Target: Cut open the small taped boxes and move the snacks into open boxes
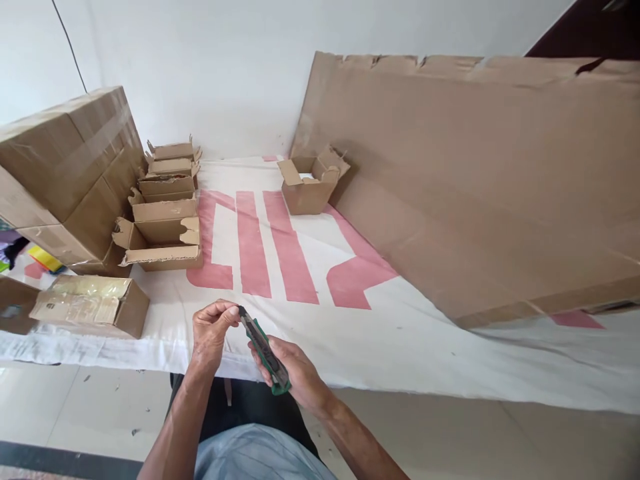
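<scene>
My right hand (293,370) grips a green utility knife (265,353) by its handle, tip pointing up and left. My left hand (213,330) pinches the blade end of the knife with thumb and fingertips. Both hands hover over the near edge of a white cloth sheet (400,333) with large red markings, spread on the floor. My knees and grey shorts show at the bottom.
A large flat cardboard slab (490,187) leans at the right. A small open carton (310,183) sits at the back centre. Several open small cartons (165,213) are stacked at the left beside big taped boxes (70,167). A flat taped box (93,303) lies near left.
</scene>
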